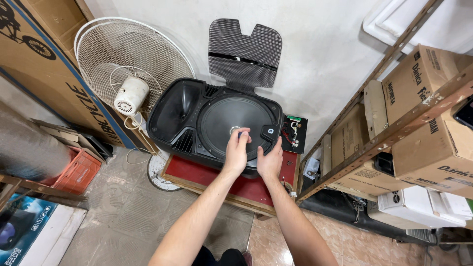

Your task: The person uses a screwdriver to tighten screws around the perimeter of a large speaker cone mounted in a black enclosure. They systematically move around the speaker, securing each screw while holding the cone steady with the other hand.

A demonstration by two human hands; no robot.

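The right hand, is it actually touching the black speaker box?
Touching. The head view shows the right hand pressed against the front edge of the black speaker cabinet, fingers lying on its rim with no gap.

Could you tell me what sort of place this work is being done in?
Probably a small repair workshop or storeroom: an opened black speaker cabinet lies on a low red stand, its mesh grille leans on the wall, and metal shelving holds cardboard boxes.

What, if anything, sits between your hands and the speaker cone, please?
Nothing visible: the grille is off, leaning against the wall behind. The left hand already reaches over the speaker cone, and the right hand rests on the black cabinet's front edge.
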